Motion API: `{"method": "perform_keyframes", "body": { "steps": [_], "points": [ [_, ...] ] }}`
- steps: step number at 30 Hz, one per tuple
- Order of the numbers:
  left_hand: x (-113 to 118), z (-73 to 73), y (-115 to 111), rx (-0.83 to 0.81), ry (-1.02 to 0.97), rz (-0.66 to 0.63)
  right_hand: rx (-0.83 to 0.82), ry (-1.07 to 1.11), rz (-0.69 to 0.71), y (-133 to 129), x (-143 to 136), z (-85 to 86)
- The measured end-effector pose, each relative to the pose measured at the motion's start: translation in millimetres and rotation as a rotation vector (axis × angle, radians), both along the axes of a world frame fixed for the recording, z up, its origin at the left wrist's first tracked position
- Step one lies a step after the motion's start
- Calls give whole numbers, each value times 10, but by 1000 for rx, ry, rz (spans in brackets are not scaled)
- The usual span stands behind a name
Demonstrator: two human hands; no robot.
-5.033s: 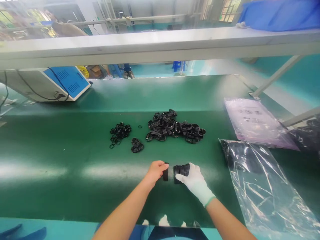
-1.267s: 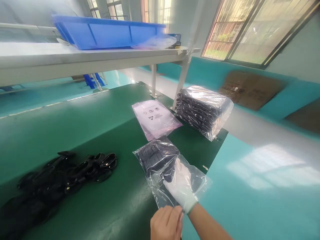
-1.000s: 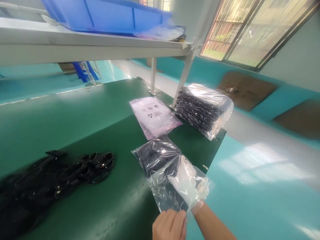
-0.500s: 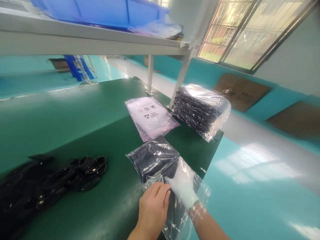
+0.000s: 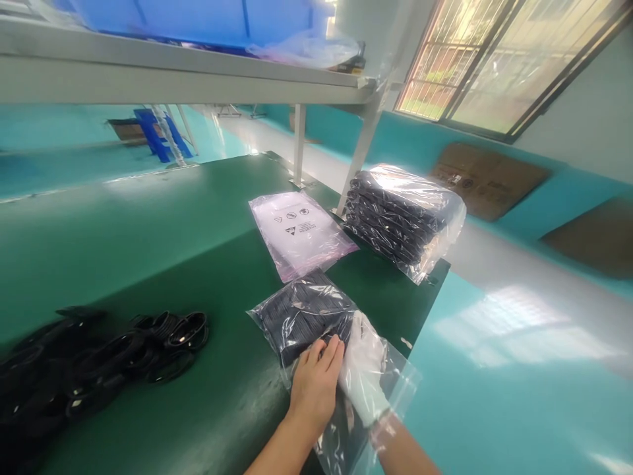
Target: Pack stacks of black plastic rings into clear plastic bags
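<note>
A clear plastic bag (image 5: 395, 369) lies on the green tabletop, with a stack of dark ribbed pieces (image 5: 301, 310) at its far end. My right hand (image 5: 363, 373), in a white glove, is inside the bag, its fingers closed against the near side of the stack; the thumb is hidden. My bare left hand (image 5: 316, 382) rests on top of the plastic from outside, fingers stretched and flat beside the glove. More dark material shows through the bag below the hands, too unclear to name.
A pile of black ring-shaped pieces (image 5: 148, 349) lies at left. Pinkish printed bags (image 5: 301, 234) lie beyond my hands. A filled clear bag of stacked black pieces (image 5: 395, 221) stands at the table's right edge. A shelf (image 5: 198, 82) with a blue bin (image 5: 198, 23) crosses above.
My left hand has moved forward and slightly right, its curled fingers now laid flat on the bag. My right hand remains inside the bag, nearly in place.
</note>
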State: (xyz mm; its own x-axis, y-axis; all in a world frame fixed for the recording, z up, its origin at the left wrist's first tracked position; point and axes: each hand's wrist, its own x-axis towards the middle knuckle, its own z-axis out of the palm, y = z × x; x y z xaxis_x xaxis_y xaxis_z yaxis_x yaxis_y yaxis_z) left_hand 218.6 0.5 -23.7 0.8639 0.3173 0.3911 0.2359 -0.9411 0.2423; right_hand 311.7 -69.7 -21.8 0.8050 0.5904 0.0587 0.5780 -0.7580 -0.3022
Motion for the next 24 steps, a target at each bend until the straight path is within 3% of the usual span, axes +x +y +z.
{"method": "perform_keyframes", "body": {
  "steps": [4,8,10,12,14,16,19,24],
  "points": [
    [64,-56,7,3,51,-6,58,-82,-4,-58,-67,-68],
    [-193,70,-3,-132,15,95,180,-155,58,-375,-260,-156],
    [-440,139,-7,-347,44,320,230,-112,135,-548,-397,-219],
    [-658,157,-28,-695,160,550,248,-36,300,-643,-521,-294],
    [-762,102,-72,-1110,276,628,214,61,410,-633,-604,-365],
    [-742,-6,-124,-1434,285,594,158,152,388,-547,-636,-411],
    [-628,-175,-183,-1622,177,586,117,224,297,-404,-612,-415],
    [-610,-310,-207,-1685,108,595,43,406,278,-314,-497,-257]
  ]
}}
